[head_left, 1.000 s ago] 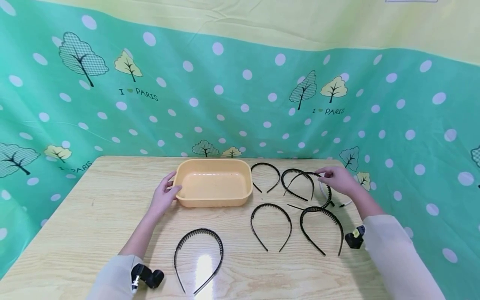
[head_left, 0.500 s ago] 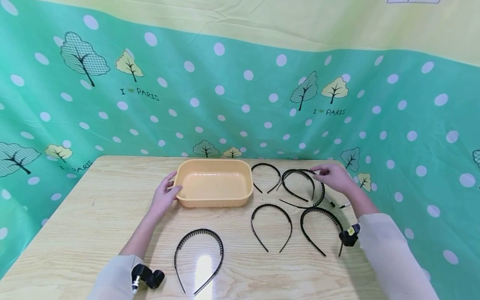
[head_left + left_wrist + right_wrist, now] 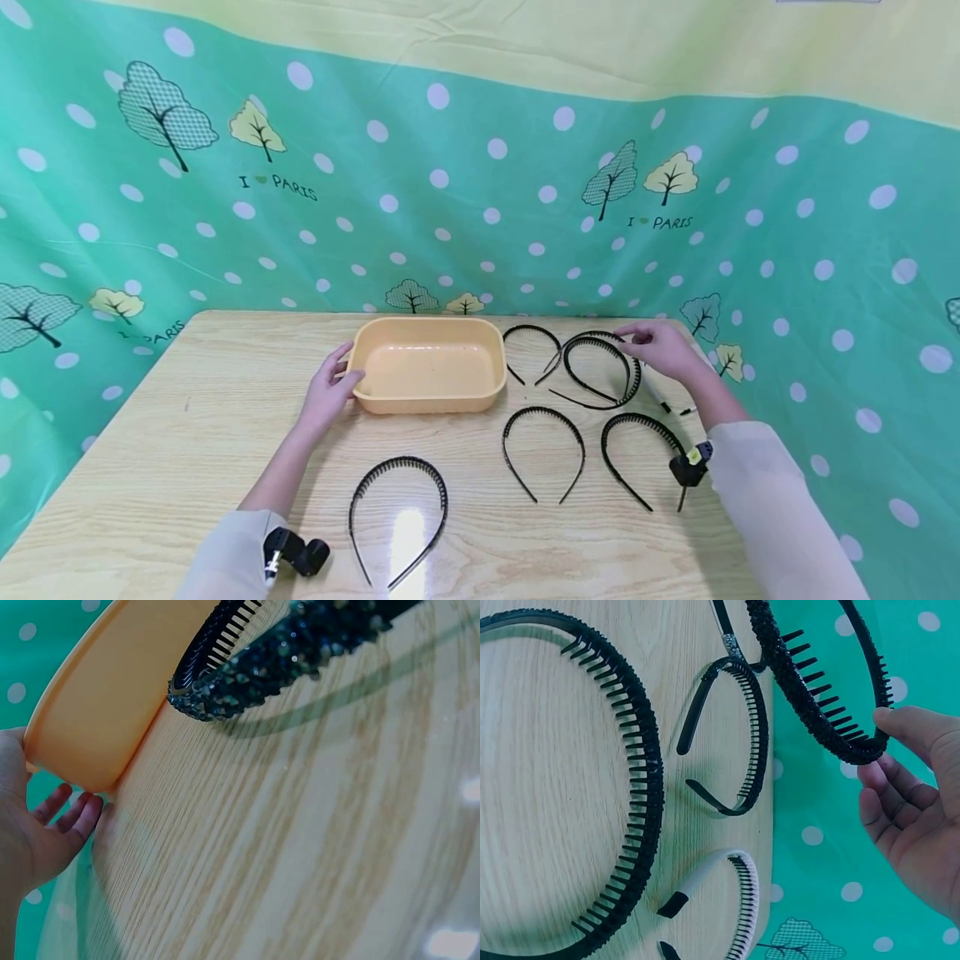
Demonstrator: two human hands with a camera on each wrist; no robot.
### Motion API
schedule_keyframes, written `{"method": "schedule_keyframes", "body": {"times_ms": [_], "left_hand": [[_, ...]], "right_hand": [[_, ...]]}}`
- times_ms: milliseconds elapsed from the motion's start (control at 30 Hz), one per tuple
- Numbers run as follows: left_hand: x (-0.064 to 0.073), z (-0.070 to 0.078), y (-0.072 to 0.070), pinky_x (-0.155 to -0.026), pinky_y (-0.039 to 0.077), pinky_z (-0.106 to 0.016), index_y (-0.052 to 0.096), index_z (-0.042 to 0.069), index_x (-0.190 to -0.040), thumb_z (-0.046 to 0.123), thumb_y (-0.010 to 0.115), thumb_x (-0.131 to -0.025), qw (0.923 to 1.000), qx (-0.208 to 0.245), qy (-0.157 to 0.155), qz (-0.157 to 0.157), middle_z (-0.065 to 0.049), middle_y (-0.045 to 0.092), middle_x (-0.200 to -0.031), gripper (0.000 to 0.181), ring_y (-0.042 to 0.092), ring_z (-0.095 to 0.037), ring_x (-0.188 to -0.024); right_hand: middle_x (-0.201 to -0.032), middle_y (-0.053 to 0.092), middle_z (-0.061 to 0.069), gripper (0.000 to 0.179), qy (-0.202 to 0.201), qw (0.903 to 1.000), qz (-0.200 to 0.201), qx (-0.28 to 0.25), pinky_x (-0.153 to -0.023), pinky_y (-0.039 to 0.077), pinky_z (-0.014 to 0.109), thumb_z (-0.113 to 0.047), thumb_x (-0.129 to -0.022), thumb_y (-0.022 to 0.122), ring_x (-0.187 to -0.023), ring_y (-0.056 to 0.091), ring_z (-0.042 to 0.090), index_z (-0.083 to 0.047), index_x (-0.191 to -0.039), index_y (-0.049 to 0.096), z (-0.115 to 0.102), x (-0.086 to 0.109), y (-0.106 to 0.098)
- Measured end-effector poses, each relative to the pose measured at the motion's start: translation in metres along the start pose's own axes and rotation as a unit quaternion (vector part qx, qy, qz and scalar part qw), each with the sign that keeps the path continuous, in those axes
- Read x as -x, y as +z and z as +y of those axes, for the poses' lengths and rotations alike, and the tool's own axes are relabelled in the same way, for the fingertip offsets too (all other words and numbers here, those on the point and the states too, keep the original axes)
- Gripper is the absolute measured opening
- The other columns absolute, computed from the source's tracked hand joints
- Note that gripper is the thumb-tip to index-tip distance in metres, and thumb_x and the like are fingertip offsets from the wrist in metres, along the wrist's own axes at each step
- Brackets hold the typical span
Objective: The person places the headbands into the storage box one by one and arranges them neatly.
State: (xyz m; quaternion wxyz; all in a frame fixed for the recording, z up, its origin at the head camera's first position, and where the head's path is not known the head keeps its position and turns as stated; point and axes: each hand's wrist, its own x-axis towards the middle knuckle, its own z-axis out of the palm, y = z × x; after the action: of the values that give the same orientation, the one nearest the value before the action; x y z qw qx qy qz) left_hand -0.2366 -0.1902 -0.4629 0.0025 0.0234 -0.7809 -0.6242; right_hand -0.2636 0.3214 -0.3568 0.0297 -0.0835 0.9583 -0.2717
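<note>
And pinching a black headband (image 3: 796, 696) with the right hand (image 3: 662, 348), out to its left, seen overlapping a second headband (image 3: 567, 364); gripping the tray (image 3: 427, 406) left-handed, by one end.

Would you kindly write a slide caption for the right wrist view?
A right hand pinches a black toothed headband, with other black headbands and a white headband on the wooden table.
</note>
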Motion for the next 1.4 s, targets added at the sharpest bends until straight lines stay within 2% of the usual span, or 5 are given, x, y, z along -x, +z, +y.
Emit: {"method": "schedule_keyframes", "body": {"times_ms": [133,400,700,1000,1400], "left_hand": [[0.000,0.000,0.000,-0.072,0.052,-0.016,0.024,0.020,-0.149,0.018,0.051,-0.095,1.0000,0.001,0.000,0.000,-0.025,0.041,-0.137,0.061,0.050,-0.028,-0.111],[0.000,0.000,0.001,-0.073,0.052,-0.017,0.025,0.019,-0.149,0.018,0.050,-0.095,1.0000,-0.005,0.008,0.001,-0.025,0.043,-0.134,0.060,0.052,-0.016,-0.100],[-0.001,-0.002,0.001,-0.072,0.051,-0.016,0.024,0.018,-0.149,0.018,0.049,-0.095,0.9999,-0.011,0.003,0.004,-0.026,0.044,-0.133,0.060,0.051,-0.032,-0.111],[-0.001,-0.001,0.001,-0.071,0.052,-0.017,0.026,0.018,-0.149,0.017,0.050,-0.094,0.9999,-0.011,0.004,0.008,-0.025,0.045,-0.132,0.060,0.053,-0.024,-0.104],[-0.003,-0.004,0.001,-0.072,0.051,-0.016,0.025,0.018,-0.149,0.017,0.050,-0.094,1.0000,0.001,0.007,0.004,-0.027,0.044,-0.132,0.060,0.049,-0.038,-0.114]], "right_hand": [[-0.090,0.058,0.012,0.035,0.004,0.9999,-0.002,-0.010,-0.058,0.042,0.029,-0.023,-0.091,0.060,-0.073,0.048,0.021,-0.008,-0.122,0.061,-0.003,-0.002,0.002],[-0.087,0.058,0.011,0.034,0.008,0.9998,0.011,-0.016,-0.058,0.040,0.029,-0.022,-0.091,0.060,-0.071,0.047,0.020,-0.008,-0.122,0.061,-0.005,-0.006,0.005],[-0.079,0.053,0.007,0.035,0.009,0.9991,0.012,-0.039,-0.051,0.035,0.027,-0.021,-0.090,0.061,-0.061,0.039,0.017,-0.007,-0.122,0.061,-0.013,-0.007,0.005],[-0.090,0.058,0.011,0.035,0.003,0.9989,0.016,-0.043,-0.058,0.041,0.027,-0.023,-0.090,0.061,-0.073,0.047,0.020,-0.006,-0.121,0.061,-0.023,-0.012,0.009],[-0.087,0.057,0.009,0.033,-0.005,0.9980,0.023,-0.060,-0.059,0.042,0.027,-0.021,-0.089,0.062,-0.074,0.048,0.020,-0.008,-0.119,0.062,-0.036,-0.022,0.015]]}}
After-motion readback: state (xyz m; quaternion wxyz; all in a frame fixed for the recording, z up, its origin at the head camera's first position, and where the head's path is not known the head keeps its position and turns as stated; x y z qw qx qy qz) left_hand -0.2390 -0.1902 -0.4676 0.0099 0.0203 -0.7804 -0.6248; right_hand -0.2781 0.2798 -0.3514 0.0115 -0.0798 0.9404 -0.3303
